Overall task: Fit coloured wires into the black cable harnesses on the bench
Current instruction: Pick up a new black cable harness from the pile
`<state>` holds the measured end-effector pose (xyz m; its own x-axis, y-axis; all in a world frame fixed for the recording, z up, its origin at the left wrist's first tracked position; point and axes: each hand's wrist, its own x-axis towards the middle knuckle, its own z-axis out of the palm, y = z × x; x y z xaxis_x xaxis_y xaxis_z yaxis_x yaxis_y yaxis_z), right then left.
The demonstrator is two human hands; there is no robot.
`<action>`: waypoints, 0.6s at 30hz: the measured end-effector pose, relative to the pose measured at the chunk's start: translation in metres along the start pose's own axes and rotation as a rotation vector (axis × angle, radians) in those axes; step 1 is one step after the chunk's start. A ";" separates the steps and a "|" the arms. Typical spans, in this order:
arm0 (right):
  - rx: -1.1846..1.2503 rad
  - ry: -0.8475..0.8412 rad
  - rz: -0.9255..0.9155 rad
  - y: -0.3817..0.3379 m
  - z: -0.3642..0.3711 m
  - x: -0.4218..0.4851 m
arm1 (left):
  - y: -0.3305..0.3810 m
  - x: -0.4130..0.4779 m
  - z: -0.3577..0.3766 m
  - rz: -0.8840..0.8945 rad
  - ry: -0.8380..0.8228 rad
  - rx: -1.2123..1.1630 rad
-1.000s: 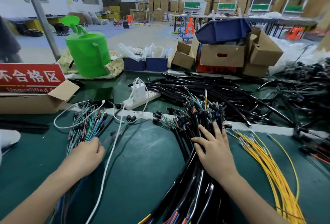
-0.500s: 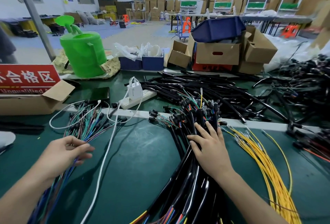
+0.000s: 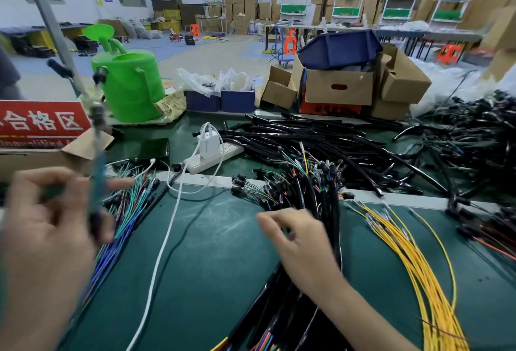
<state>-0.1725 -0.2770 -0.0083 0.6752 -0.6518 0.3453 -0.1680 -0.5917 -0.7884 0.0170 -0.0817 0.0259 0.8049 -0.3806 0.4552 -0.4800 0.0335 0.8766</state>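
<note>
My left hand [image 3: 47, 227], blurred by motion, is raised at the left and pinches a blue wire [image 3: 97, 183] that stands up from it, with a dark connector at its top. Below it a bundle of green, blue and purple wires [image 3: 125, 219] lies on the green mat. My right hand [image 3: 301, 241] rests on the pile of black cable harnesses [image 3: 321, 191] in the middle, fingers curled around one of the black cables. A sheaf of yellow wires [image 3: 413, 261] lies to the right of that hand.
A white charger and power strip [image 3: 212, 152] with a white cable [image 3: 164, 241] cross the mat. A cardboard box with a red sign [image 3: 39, 124], a green watering can [image 3: 131, 88], blue bins, cardboard boxes [image 3: 337, 93] and more black harnesses [image 3: 460, 149] stand behind.
My left hand has lifted off the coloured bundle, drawing one blue wire upward. My right hand's fingers have gone from spread flat on the harnesses to curled around a cable.
</note>
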 end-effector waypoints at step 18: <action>1.057 -0.070 0.558 -0.024 0.022 -0.019 | -0.002 -0.066 0.086 -0.059 -0.406 -0.044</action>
<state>-0.1656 -0.2396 -0.0072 0.7400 -0.6481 -0.1799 0.2010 0.4683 -0.8604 -0.0655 -0.1364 -0.0192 0.6231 -0.7166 0.3136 -0.4146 0.0374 0.9092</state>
